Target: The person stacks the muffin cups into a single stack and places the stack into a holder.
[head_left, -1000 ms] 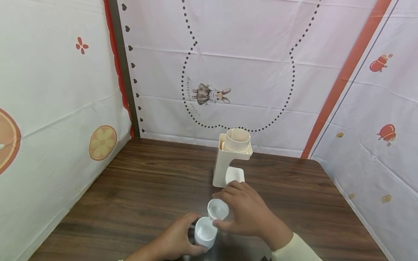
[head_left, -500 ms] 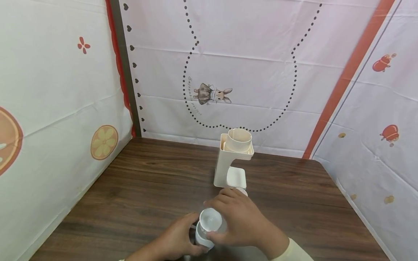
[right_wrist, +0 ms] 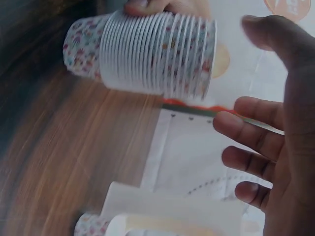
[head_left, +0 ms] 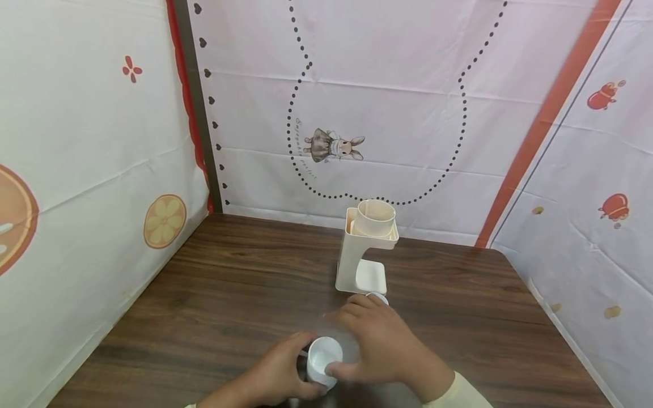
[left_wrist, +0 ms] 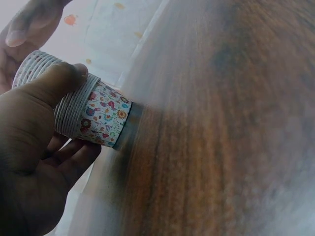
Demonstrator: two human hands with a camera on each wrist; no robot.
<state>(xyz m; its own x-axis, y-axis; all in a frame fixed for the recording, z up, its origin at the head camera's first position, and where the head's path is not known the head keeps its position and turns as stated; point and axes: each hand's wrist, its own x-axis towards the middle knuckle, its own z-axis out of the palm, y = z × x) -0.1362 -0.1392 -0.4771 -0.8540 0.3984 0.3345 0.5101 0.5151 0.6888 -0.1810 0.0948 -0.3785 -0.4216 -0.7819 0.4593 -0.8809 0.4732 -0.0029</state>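
Note:
A stack of floral paper cups (left_wrist: 106, 115) with white rims stands on the brown table; in the head view the white inside of its top cup (head_left: 325, 352) shows. My left hand (head_left: 280, 368) grips the stack from the left, the thumb (left_wrist: 61, 81) across the rims and the fingers on the other side. Above the rim at right hovers my right hand (head_left: 380, 343), fingers spread and holding nothing. In the right wrist view its fingertips (right_wrist: 229, 123) are apart from the long nested cups (right_wrist: 147, 54). Another floral cup (right_wrist: 91, 225) is partly hidden behind the right hand in the head view.
Behind the hands stands a cream cup dispenser (head_left: 352, 255) with a round tube (head_left: 376, 218) on top and a flat base plate (head_left: 371, 276). Printed white cloth (head_left: 388, 113) surrounds the wooden table (head_left: 245, 266) on three sides.
The cups in my right hand moved down and left, over the stack in my left hand, and now nest in it. My right hand has let go; the cup by the dispenser came into view.

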